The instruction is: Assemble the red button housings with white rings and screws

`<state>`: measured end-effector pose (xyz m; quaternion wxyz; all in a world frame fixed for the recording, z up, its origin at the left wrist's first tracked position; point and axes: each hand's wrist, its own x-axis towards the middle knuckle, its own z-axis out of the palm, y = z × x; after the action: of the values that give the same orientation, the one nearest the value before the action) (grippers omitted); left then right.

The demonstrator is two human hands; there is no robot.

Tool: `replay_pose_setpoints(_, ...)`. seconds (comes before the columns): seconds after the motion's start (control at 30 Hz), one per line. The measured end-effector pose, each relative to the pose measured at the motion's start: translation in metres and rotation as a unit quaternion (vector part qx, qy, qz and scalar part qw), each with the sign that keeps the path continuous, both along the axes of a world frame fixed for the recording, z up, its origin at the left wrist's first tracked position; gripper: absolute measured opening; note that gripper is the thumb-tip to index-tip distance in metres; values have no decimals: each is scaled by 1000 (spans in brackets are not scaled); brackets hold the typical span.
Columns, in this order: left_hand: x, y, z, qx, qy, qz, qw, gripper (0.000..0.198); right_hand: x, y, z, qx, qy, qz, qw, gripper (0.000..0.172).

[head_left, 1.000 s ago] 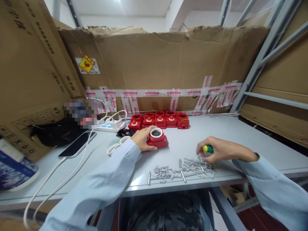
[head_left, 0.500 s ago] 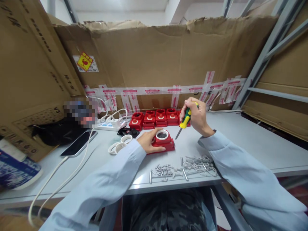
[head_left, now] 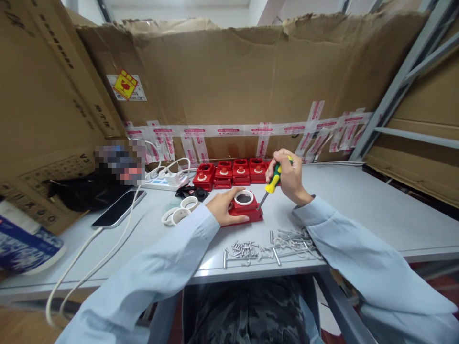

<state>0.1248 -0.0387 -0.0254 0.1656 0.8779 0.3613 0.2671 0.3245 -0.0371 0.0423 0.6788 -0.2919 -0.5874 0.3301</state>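
My left hand [head_left: 225,207] is wrapped round a red housing [head_left: 254,216] on the tabletop, thumb along its near side. A white ring [head_left: 243,197] with a dark centre sits on top of this housing. In my right hand [head_left: 289,179] is a screwdriver [head_left: 273,183] with a green and yellow handle, tilted down to the left. Its tip meets the housing's right end; whether a screw is under it is too small to tell. Nearer the front edge lie a pile of small screws [head_left: 244,249] and a tangle of metal pins and white cords [head_left: 292,241].
Several similar red housings [head_left: 241,173] stand in a row at the back. Loose white rings [head_left: 180,216] lie left of my left hand. Further left are a power strip [head_left: 168,183], a phone [head_left: 119,208] and a white cable [head_left: 88,251]. A cardboard wall [head_left: 229,81] closes the back.
My right hand has brought the screwdriver down and left, from beside the housing onto its right end. My left hand keeps its hold. The camera view has shifted slightly.
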Motion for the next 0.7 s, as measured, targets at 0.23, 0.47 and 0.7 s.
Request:
replay_pose_setpoints(0.23,1,0,0,-2,1,-1,1000,77,-3,-2,-2,9,-25,-42,999,31)
replay_pose_setpoints(0.47,2,-1,1,5,8,8,1000,76,-4,-9,2,59,-162,-161,972,25)
replay_pose_setpoints(0.7,2,1,0,5,6,-7,1000,76,-3,-28,27,69,-455,-343,819,35)
